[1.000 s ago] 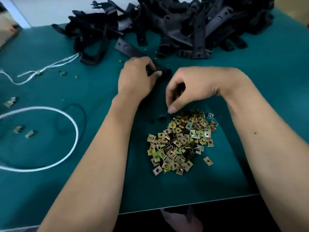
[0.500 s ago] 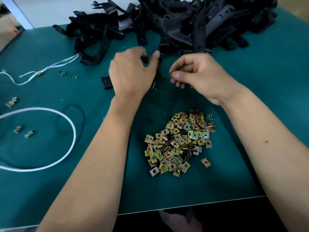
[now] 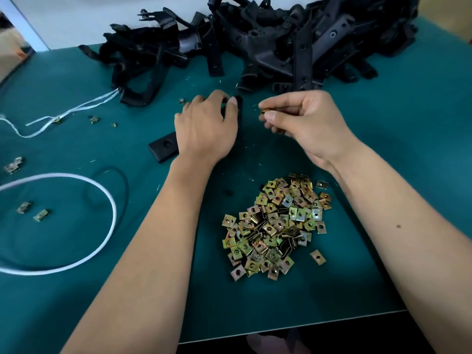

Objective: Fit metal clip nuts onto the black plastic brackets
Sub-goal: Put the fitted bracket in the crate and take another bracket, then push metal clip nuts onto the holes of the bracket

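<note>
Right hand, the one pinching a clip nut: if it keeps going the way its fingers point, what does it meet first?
Probably the black bracket gripped by the left hand. The right hand points its clip nut leftward at it across a short gap; depth is unclear.

No readable text, label, brand, number or sign shows on anything in view

Clip nuts (image 3: 277, 226) heaped near the table (image 3: 421, 103) front, brackets (image 3: 268, 42) piled behind, cord (image 3: 109, 213) looped left
</note>
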Available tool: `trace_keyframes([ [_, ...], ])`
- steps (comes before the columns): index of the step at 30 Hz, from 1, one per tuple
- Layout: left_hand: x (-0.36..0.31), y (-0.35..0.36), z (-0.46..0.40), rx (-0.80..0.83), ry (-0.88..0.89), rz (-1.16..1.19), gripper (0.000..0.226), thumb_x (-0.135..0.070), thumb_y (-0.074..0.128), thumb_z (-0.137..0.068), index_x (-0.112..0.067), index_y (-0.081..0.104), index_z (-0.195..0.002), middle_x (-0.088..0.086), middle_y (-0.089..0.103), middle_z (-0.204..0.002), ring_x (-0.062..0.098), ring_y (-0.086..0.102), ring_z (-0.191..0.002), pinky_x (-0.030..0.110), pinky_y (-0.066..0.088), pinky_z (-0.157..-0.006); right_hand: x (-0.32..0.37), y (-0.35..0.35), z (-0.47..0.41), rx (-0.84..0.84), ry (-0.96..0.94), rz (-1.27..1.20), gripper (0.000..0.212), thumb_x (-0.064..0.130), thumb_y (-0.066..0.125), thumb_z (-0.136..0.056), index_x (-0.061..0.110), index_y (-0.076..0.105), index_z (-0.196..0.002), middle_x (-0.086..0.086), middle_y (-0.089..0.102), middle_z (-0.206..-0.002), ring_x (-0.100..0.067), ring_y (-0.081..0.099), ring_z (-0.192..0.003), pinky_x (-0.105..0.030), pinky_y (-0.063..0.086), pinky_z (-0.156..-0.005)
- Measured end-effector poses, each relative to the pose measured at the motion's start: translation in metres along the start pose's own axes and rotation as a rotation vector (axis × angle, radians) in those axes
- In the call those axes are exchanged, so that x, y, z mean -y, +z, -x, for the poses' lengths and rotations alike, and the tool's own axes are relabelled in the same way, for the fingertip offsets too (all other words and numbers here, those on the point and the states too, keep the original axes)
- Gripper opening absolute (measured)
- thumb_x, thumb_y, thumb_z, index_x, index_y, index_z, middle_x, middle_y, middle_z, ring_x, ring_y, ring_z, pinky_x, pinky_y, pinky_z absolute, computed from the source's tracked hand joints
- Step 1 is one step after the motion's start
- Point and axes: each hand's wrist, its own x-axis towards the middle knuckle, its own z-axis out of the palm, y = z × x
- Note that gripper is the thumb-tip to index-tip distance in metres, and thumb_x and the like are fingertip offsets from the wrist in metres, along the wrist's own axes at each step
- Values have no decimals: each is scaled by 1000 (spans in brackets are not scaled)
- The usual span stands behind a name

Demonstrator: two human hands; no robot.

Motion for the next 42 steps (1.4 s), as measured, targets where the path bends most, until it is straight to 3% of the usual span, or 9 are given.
trace_keyframes([
  [2,-5,0,3,-48,20,21,37,-40,34,-106,-15,61,-97,8,64,-97,33,54,-89,42,40,-77,0,2,0,-9,7,-42,11,2,67,-96,6,76,-100,-8,77,-83,-12,69,-73,-21,55,-68],
  [4,-11,-2,4,-116,24,29,38,-38,35,-106,-14,51,-81,2,57,-82,28,44,-74,38,29,-66,0,3,0,-21,22,-72,12,6,66,-98,9,77,-93,-5,75,-77,-11,67,-69,-22,53,-64],
  [7,-17,-6,4,-175,8,42,43,-39,36,-105,-15,42,-70,-4,44,-66,29,39,-66,36,22,-62,0,8,1,-10,71,-86,13,11,67,-98,11,75,-89,0,71,-70,-8,62,-64,-20,50,-61],
  [10,-21,-9,4,-164,-76,96,50,-44,34,-105,-19,36,-62,-3,47,-64,33,47,-67,38,29,-62,1,13,3,14,108,-116,15,12,64,-100,12,73,-89,4,68,-68,-7,58,-63,-19,47,-60],
  [16,-24,-12,4,-170,-215,128,52,-47,28,-107,-24,37,-61,2,54,-73,32,53,-74,37,31,-67,7,21,6,57,122,-188,18,10,60,-102,11,71,-89,2,64,-69,-8,55,-64,-18,44,-58],
  [35,-26,-1,6,-242,-225,113,50,-44,26,-108,-19,54,-75,10,68,-87,29,49,-73,37,32,-68,7,29,10,15,166,-118,13,11,66,-98,8,74,-89,3,64,-64,-7,53,-59,-17,41,-53],
  [38,-30,1,8,-238,-233,103,52,-44,27,-108,-17,64,-82,10,68,-89,27,44,-73,36,31,-69,8,30,12,22,168,-81,17,15,68,-98,12,74,-82,4,59,-61,-5,48,-54,-16,37,-48],
  [42,-36,-1,10,-326,-202,103,42,-41,29,-107,-23,51,-77,-3,54,-79,22,41,-69,36,28,-66,11,28,13,86,203,-212,25,18,66,-99,15,67,-74,5,48,-58,-8,36,-51,-19,27,-46],
])
